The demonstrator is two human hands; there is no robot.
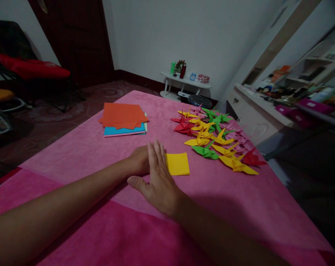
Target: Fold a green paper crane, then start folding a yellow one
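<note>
A folded yellow paper (179, 163) lies flat on the pink cloth (87, 155). My right hand (159, 177) rests flat over its left edge with fingers stretched out together, thumb apart. My left hand (139, 159) lies just behind the right hand, on the cloth at the paper's left side; its fingers are hidden by the right hand. To the right of the paper sits a spread of several folded paper cranes (212, 135) in yellow, red, green and pink.
A stack of flat coloured sheets (123, 120), orange on top and blue and pink beneath, lies at the far middle of the cloth. A cluttered white dresser (256, 114) stands to the right, a small white shelf (185, 83) by the far wall, a red chair (29, 68) at the left.
</note>
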